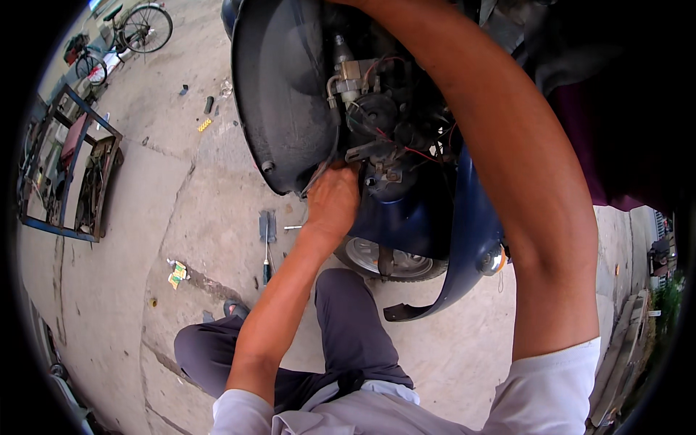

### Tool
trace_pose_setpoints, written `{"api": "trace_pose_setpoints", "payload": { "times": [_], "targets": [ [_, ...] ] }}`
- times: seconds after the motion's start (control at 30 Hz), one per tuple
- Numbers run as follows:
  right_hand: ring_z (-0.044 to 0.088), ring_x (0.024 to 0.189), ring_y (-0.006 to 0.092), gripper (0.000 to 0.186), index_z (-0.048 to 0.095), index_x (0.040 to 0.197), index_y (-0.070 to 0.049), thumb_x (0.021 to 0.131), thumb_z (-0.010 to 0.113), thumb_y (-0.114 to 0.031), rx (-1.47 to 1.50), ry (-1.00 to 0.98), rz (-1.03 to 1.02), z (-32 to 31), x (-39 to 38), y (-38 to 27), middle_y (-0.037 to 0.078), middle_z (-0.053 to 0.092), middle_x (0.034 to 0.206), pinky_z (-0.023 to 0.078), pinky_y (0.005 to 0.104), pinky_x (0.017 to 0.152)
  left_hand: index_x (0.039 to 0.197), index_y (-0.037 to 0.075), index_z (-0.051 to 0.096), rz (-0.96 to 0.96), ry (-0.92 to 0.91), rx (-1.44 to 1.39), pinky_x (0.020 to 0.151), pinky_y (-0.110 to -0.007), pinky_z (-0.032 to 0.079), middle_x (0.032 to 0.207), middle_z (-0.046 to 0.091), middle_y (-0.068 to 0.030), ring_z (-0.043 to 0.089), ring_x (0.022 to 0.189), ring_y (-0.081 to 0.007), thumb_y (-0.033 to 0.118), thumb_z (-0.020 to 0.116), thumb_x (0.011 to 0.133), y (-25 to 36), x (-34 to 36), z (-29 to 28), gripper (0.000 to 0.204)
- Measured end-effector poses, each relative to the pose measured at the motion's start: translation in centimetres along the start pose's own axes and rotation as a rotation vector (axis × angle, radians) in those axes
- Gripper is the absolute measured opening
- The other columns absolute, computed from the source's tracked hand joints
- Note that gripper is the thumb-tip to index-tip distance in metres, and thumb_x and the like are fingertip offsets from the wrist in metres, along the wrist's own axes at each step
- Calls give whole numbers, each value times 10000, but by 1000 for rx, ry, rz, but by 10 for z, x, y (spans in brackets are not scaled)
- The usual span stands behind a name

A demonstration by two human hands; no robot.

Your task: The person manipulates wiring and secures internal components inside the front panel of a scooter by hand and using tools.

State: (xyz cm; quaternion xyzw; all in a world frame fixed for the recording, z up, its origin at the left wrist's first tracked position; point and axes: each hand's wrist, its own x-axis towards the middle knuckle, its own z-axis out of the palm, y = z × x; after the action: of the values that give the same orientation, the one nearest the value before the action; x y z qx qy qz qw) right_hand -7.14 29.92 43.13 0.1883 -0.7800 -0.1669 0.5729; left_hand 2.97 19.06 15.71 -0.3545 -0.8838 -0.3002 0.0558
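In front of me stands a dark blue scooter-like vehicle with its front opened up. My left hand (333,199) is at the lower edge of the big black inner panel (279,94), its fingers curled in beside a dark cable and a metal bracket (371,151). The fingertips are hidden, so what they grip does not show. My right forearm (507,123) reaches up over the exposed wiring; the right hand lies beyond the top of the picture. Between the arms show a round black part (372,112), a fitting with a metal block (351,72) and thin red wires.
On the concrete lie a screwdriver (267,270), a small metal piece (292,228) and a green-yellow packet (177,274). A blue metal frame (61,230) stands at left, a bicycle (145,29) behind it. A curved blue panel (464,268) with a lamp (492,261) juts out above the wheel (395,255).
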Motion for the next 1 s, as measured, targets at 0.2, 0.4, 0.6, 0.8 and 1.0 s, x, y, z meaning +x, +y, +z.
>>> {"api": "trace_pose_setpoints", "payload": {
  "times": [0.2, 0.4, 0.6, 0.8, 1.0],
  "targets": [
    [715, 786, 321, 429, 752, 798, -66, 980, 535, -389, 40, 93, -57, -1, 2, 0, 147, 740, 787, 521, 461, 810, 1136, 21, 736, 162, 213, 21, 870, -480, 554, 1145, 707, -205, 678, 1060, -396, -32, 575, 839, -44, 6, 31, 342],
    [710, 797, 323, 406, 752, 805, -53, 970, 541, -359, 38, 57, -55, -4, 1, -1, 159, 739, 816, 523, 455, 810, 1186, 45, 698, -2, 88, 83, 835, -503, 563, 1143, 700, -222, 691, 1019, -406, 15, 559, 925, -45, 20, 52, 298],
    [707, 805, 332, 364, 741, 796, -48, 963, 559, -316, 38, 94, -97, -4, 1, 0, 158, 730, 811, 524, 464, 807, 1293, -1, 609, -113, 102, -89, 847, -504, 560, 1162, 680, -251, 665, 1021, -472, 31, 545, 956, -34, 20, 44, 345],
    [701, 802, 342, 356, 722, 773, -44, 962, 566, -303, -2, 60, -94, -10, 5, -5, 156, 727, 814, 529, 455, 798, 1226, -54, 581, 171, 524, -240, 885, -512, 535, 1251, 603, -298, 643, 993, -510, 5, 545, 959, -24, -13, 42, 276],
    [689, 804, 344, 340, 712, 783, -39, 962, 566, -288, -8, 58, -125, -13, 5, -6, 157, 723, 834, 527, 464, 794, 1164, -53, 547, -294, 81, -448, 871, -514, 514, 1131, 635, -288, 639, 998, -478, 62, 597, 952, 12, -76, 20, 246]
  ]
}}
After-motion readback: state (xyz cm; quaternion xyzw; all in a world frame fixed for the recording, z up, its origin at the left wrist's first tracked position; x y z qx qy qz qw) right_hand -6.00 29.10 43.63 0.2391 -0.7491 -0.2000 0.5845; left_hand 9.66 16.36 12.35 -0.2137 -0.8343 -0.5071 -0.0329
